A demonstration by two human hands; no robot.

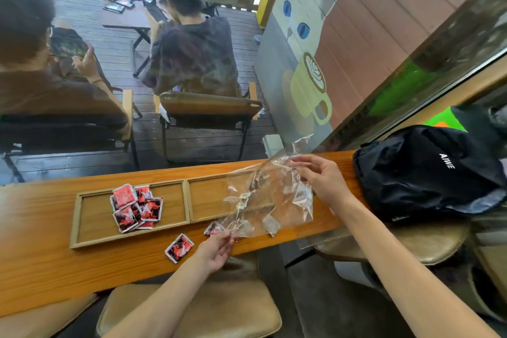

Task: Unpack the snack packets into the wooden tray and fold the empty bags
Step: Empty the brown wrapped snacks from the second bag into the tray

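Observation:
A clear plastic bag (270,197) is stretched above the wooden counter, over the right compartment of the wooden tray (85,217). My left hand (218,251) pinches its near lower corner. My right hand (319,175) grips its far upper edge. Several red-and-black snack packets (135,207) lie piled in the tray's left compartment. One packet (179,247) lies on the counter in front of the tray. Another packet (212,228) shows partly under the bag's lower corner, close to my left fingers.
A black backpack (422,173) sits at the counter's right end. Padded stools (192,307) stand below the counter's near edge. Beyond the glass, two people sit on chairs with their backs turned.

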